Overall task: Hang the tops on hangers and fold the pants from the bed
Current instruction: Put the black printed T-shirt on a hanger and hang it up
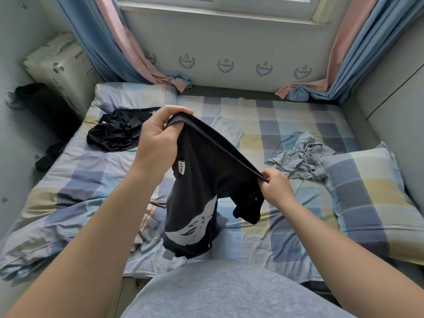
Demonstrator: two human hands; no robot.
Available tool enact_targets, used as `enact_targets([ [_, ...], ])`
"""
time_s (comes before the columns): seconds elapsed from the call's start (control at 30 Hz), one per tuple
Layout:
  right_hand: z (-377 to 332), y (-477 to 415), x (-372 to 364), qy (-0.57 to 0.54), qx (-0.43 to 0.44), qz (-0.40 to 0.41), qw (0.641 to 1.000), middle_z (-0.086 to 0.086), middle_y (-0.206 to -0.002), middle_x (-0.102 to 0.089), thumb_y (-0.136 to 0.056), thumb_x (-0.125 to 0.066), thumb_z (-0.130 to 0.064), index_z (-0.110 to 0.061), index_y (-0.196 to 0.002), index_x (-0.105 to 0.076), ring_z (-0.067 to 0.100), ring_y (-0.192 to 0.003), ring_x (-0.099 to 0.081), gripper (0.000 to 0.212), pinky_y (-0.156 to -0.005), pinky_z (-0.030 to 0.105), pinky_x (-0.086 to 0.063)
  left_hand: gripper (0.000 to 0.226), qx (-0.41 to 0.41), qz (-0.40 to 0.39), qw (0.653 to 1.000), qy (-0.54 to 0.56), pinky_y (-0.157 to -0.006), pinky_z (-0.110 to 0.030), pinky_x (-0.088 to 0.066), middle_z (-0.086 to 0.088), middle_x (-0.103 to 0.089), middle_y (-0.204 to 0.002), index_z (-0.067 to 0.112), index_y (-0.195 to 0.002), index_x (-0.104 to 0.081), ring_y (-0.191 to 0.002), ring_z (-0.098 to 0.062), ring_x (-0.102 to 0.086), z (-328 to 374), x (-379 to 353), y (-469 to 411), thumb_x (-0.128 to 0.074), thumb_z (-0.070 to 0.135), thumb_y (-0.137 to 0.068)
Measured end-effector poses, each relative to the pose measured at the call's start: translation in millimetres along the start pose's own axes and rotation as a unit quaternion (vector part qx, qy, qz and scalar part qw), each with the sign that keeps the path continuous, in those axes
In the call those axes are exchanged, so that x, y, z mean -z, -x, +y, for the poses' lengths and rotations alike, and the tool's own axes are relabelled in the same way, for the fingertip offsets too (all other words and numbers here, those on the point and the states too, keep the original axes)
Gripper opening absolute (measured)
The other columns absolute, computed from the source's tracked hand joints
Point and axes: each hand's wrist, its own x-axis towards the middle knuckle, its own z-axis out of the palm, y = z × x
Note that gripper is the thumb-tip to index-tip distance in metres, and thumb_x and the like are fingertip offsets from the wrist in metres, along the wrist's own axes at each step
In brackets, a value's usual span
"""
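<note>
Both forearms reach out over the checked bed (286, 115). The left hand (158, 143) is raised, fingers curled over one end of a black garment's (206, 180) banded edge. The right hand (276, 189), lower, pinches the other end between thumb and fingertips, so the edge runs taut and slanting between them. The cloth hangs below both hands above the bedsheet, showing a white print and a small label. Whether it is a top or pants is unclear; its lower folds hide its shape.
</note>
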Motion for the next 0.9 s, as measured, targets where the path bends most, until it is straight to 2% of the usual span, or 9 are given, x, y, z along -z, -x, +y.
enact_targets([
  [0.2,16,-3,14,-0.126,-0.037,0.024,0.991,0.007,-0.085,-0.068,-0.096,-0.049,-0.005,-0.013,-0.086,-0.064,0.027,-0.084,-0.061,0.020,-0.071,0.036,-0.043,0.032,0.031,0.097,0.995,0.002,-0.040,-0.021,-0.037,-0.007,-0.061,-0.078,0.021,-0.091,-0.069,-0.050,-0.014,-0.050,-16,8,-11,-0.044,0.003,-0.098],
  [0.23,13,-3,22,-0.149,-0.026,0.043,0.988,0.004,-0.082,-0.067,-0.097,-0.050,-0.006,-0.014,-0.085,-0.065,0.022,-0.080,-0.059,0.021,-0.070,0.034,-0.042,0.033,0.042,0.115,0.992,0.001,-0.044,-0.024,-0.044,-0.006,-0.064,-0.082,0.021,-0.091,-0.069,-0.058,-0.017,-0.058,-19,8,-13,-0.043,0.003,-0.099],
  [0.3,3,-1,38,-0.198,0.003,0.068,0.978,-0.004,-0.070,-0.062,-0.100,-0.053,-0.014,-0.015,-0.078,-0.063,0.011,-0.067,-0.054,0.025,-0.063,0.031,-0.040,0.032,0.059,0.125,0.990,-0.012,-0.068,-0.036,-0.059,-0.007,-0.070,-0.099,0.024,-0.098,-0.069,-0.087,-0.024,-0.069,-25,8,-17,-0.044,0.003,-0.101],
  [0.37,-11,3,54,-0.248,0.030,0.082,0.965,-0.009,-0.064,-0.061,-0.102,-0.054,-0.020,-0.014,-0.074,-0.064,0.006,-0.060,-0.053,0.030,-0.059,0.025,-0.044,0.027,0.068,0.079,0.995,-0.005,-0.082,-0.026,-0.057,0.000,-0.069,-0.104,0.019,-0.116,-0.065,-0.093,-0.008,-0.069,-32,4,-18,-0.048,0.004,-0.102],
  [0.47,-34,10,72,-0.335,0.046,0.060,0.939,-0.004,-0.077,-0.073,-0.102,-0.055,-0.026,-0.021,-0.084,-0.074,0.011,-0.074,-0.068,0.027,-0.068,0.026,-0.056,0.041,0.076,-0.050,0.994,-0.068,-0.089,-0.007,-0.045,0.011,-0.061,-0.123,0.019,-0.138,-0.053,-0.109,0.013,-0.057,-40,-12,-14,-0.059,0.009,-0.099],
  [0.57,-52,15,80,-0.367,0.048,0.047,0.928,0.012,-0.087,-0.074,-0.100,-0.057,-0.027,-0.017,-0.087,-0.075,0.017,-0.080,-0.067,0.025,-0.077,0.035,-0.057,0.048,0.092,-0.158,0.977,-0.109,-0.111,-0.026,-0.038,0.011,-0.052,-0.141,0.033,-0.138,-0.052,-0.133,-0.005,-0.045,-44,-33,-4,-0.067,0.018,-0.095],
  [0.7,-67,23,86,-0.424,0.024,0.056,0.903,0.009,-0.085,-0.073,-0.102,-0.057,-0.023,-0.011,-0.085,-0.075,0.017,-0.080,-0.066,0.027,-0.077,0.035,-0.054,0.030,0.135,-0.314,0.928,-0.146,-0.100,-0.037,-0.054,0.013,-0.071,-0.116,0.037,-0.115,-0.065,-0.104,-0.003,-0.068,-48,-61,13,-0.074,0.029,-0.089],
  [0.8,-79,29,98,-0.456,0.024,0.043,0.889,0.005,-0.084,-0.074,-0.102,-0.057,-0.024,-0.017,-0.087,-0.076,0.016,-0.079,-0.068,0.025,-0.072,0.031,-0.056,0.040,0.155,-0.398,0.882,-0.197,-0.099,-0.036,-0.054,0.013,-0.068,-0.121,0.038,-0.122,-0.060,-0.103,-0.002,-0.068,-60,-78,27,-0.076,0.037,-0.085],
  [0.9,-91,37,109,-0.487,0.035,0.013,0.873,0.002,-0.081,-0.074,-0.101,-0.058,-0.026,-0.020,-0.086,-0.076,0.014,-0.077,-0.070,0.024,-0.068,0.028,-0.057,0.059,0.159,-0.386,0.886,-0.203,-0.099,-0.038,-0.054,0.008,-0.058,-0.136,0.033,-0.139,-0.049,-0.113,-0.008,-0.064,-70,-95,37,-0.076,0.038,-0.086],
])
